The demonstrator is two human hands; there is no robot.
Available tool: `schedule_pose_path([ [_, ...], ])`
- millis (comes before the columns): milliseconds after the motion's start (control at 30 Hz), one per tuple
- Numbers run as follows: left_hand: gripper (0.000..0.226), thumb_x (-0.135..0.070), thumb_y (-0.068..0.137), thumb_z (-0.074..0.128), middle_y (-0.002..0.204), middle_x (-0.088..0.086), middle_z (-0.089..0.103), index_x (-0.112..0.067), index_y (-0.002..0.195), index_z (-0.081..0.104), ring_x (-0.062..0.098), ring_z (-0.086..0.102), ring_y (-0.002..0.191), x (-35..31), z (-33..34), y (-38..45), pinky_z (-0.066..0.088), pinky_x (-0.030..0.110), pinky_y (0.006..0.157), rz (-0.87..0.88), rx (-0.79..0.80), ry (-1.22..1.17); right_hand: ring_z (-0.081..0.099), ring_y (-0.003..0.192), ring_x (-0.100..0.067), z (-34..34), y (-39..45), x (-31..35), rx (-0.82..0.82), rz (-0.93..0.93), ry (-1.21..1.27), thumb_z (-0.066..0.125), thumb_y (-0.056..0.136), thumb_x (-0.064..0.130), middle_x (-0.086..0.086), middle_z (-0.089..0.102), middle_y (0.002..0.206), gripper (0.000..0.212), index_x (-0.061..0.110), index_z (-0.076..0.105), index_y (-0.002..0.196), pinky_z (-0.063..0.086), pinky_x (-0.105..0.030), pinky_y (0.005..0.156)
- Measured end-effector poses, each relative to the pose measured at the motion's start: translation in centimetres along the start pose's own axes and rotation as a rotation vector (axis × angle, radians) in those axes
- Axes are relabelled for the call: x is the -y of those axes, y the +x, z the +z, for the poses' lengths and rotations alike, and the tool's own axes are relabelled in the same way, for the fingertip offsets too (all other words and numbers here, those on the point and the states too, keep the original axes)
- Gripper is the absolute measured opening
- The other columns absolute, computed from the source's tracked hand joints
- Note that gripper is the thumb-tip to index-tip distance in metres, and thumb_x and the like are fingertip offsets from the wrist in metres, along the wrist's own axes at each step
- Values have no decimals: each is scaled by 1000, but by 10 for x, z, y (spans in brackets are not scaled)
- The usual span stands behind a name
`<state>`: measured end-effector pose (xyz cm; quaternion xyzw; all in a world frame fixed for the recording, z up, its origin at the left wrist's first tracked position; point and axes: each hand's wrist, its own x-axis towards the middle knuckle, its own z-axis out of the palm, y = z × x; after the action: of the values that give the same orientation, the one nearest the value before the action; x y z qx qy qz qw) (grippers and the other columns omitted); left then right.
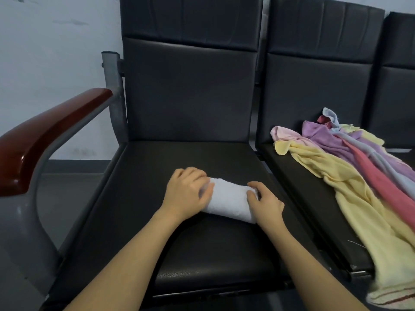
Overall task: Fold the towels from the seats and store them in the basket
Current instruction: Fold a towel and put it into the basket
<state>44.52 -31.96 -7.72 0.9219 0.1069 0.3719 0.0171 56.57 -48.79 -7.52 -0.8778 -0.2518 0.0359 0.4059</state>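
Both bare forearms come in from the bottom of my feed and meet on the black padded seat (143,221) right in front. My left hand (187,194) has its fingers curled round the left end of a small white terry towel (229,200), already folded into a compact oblong bundle, and my right hand (265,203) is gripping the right end, fingertips pressed into the cloth. So I'd say this one's at the tail of the folding step, just getting squared up, and it sits roughly mid-seat, a bit toward the front. Next move, as I read it, is lifting the bundle with both ends pinched so it doesn't spring open, then carrying it to the basket, which I can't see anywhere in view, so I'd have to look around for it first. On the neighbouring black seat (292,176) to the right there's a loose heap of unfolded towels (350,167), yellow, pink, lilac, pale blue and a reddish one, trailing off the front edge of that seat, so plenty left to do. Room-wise: open seat all round the bundle, a gap between the two seats on my right, and a glossy reddish-brown wooden armrest (45,135) on a grey metal frame on the left, well apart from my hands.
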Motion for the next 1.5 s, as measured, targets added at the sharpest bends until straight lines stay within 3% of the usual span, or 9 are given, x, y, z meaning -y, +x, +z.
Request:
schedule_pose_path([
  [67, 62, -53, 89, 20, 129, -8, 60, -23, 124, 62, 14, 50, 125, -5, -3, -4, 33, 32, 100, -87, 311, 26, 48, 96, -5, -1, 1, 0, 4, -6, -24, 44, 97, 24, 10, 62, 111, 25, 28, 60, 115, 11, -19, 90],
  [167, 51, -50, 99, 23, 150, -15, 35, -32, 144, 37, 5, 27, 139, -1, -4, -7, 20, 28, 108, -260, 504, 16, 49, 89, -4, -3, 0, 0, -5, -11, -58, 44, 97, 28, 12, 62, 99, 22, 29, 62, 109, 10, -20, 85],
  [633, 29, -30, 98, 45, 119, -14, 64, -31, 118, 66, 8, 56, 110, -8, -70, -50, 45, 32, 97, -506, 494, -310, 51, 83, 1, -14, -41, 6, 58, -58, -28, 53, 92, 35, 15, 62, 75, 16, 34, 68, 86, 17, -27, 92],
  [767, 23, -31, 93, 54, 108, -15, 67, -33, 110, 70, 6, 59, 103, -6, -72, -58, 49, 32, 93, -606, 485, -406, 50, 91, -2, -15, -44, 3, 92, -49, -92, 53, 92, 37, 18, 58, 85, 18, 35, 63, 107, 15, -27, 93],
  [900, 32, -39, 95, 50, 131, -12, 57, -35, 125, 60, 10, 51, 120, -8, -68, -63, 38, 32, 104, -550, 528, -247, 45, 114, -13, -16, -45, 4, 185, -39, -196, 49, 94, 37, 12, 56, 101, 27, 34, 56, 120, 13, -30, 100],
  [1000, 36, -43, 96, 45, 133, -10, 56, -38, 131, 54, 14, 50, 122, -8, -67, -61, 36, 30, 104, -513, 573, -149, 50, 98, -7, -14, -48, 5, 189, -103, -196, 46, 95, 33, 8, 64, 96, 30, 33, 53, 124, 7, -18, 85],
  [1267, 31, -35, 96, 48, 114, -11, 49, -35, 126, 54, 12, 52, 106, -12, -70, -61, 38, 38, 98, -451, 545, -199, 52, 112, -12, -8, -47, 2, 218, -170, -187, 49, 95, 25, 12, 55, 96, 37, 24, 46, 131, 0, -31, 117],
  [1400, 31, -29, 93, 52, 106, -12, 46, -32, 124, 56, 14, 55, 94, -14, -70, -63, 48, 35, 84, -427, 475, -280, 47, 117, -27, -7, -50, 1, 231, -158, -45, 53, 92, 21, 17, 48, 90, 42, 23, 46, 133, 35, -39, 106],
  [1500, 36, -26, 92, 55, 110, -11, 48, -30, 128, 53, 16, 56, 95, -18, -71, -65, 48, 36, 87, -475, 410, -313, 47, 115, -27, -6, -53, -1, 233, -149, -40, 51, 95, 24, 13, 50, 105, 39, 27, 44, 133, 35, -34, 99],
])
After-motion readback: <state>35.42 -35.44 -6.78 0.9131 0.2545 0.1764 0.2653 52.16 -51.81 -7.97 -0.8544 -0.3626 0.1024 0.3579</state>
